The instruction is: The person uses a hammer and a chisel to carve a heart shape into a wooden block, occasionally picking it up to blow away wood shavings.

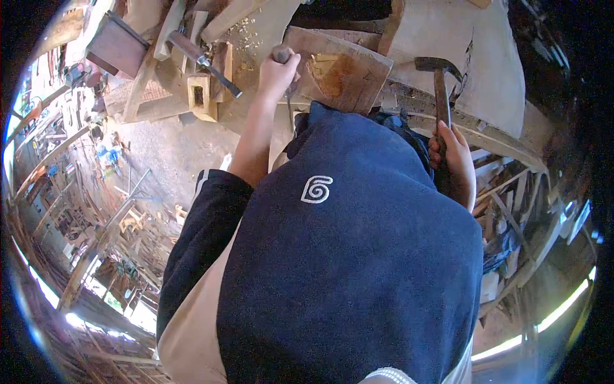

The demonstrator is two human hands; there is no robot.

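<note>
My left hand (278, 75) is wrapped round the handle of a chisel (281, 54), and its thin blade points down beside a wooden board (364, 80). That board has a lighter, yellowish patch on its face. On the right, my right hand (451, 144) grips the wooden handle of a hammer (442, 96), with the dark metal head above the fist, over a pale slab (492, 83). A second chisel (204, 61) lies at the upper left, its blade pointing toward the lower right. Close to it stands a small wood block (202, 99) with a rectangular hole.
Wood chips (246, 35) are scattered on the bench near the top. A reddish-brown box-like piece (117, 46) sits at the upper left. Timber offcuts (511, 192) are piled at the right, and more wood litters the floor at the left.
</note>
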